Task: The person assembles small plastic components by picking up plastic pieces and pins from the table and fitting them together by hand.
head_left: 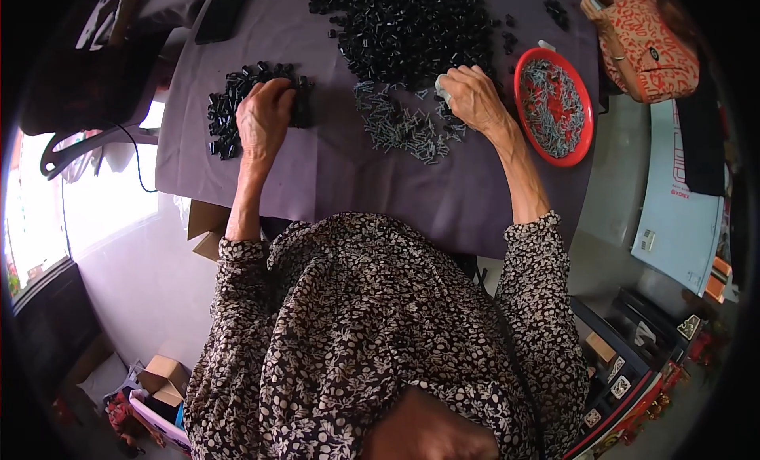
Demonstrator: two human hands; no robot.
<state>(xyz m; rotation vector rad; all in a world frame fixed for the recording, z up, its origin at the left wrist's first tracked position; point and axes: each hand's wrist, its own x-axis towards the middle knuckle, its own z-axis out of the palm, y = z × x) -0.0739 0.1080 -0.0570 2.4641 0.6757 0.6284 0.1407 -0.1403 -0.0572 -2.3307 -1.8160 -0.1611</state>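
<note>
My left hand [265, 118] is over a small pile of black plastic pieces [226, 119] at the left of the table, its fingers curled together in a pinch. Whatever they hold is hidden. My right hand [473, 102] is closed at the border between a large heap of black pieces [408, 36] and a spread of small grey screws [404, 126]. Something whitish [442, 88] shows at its fingertips; I cannot tell whether it is worn or held. Right of this hand, a red oval tray [588, 112] holds more of the screws.
A purple-grey cloth [356, 192] covers the table. A dark flat object [222, 13] lies at the far left. Beyond the tray are an orange-patterned bag-like thing [657, 52] and what looks like another person's arm [613, 44]. Cardboard boxes [164, 377] stand at lower left.
</note>
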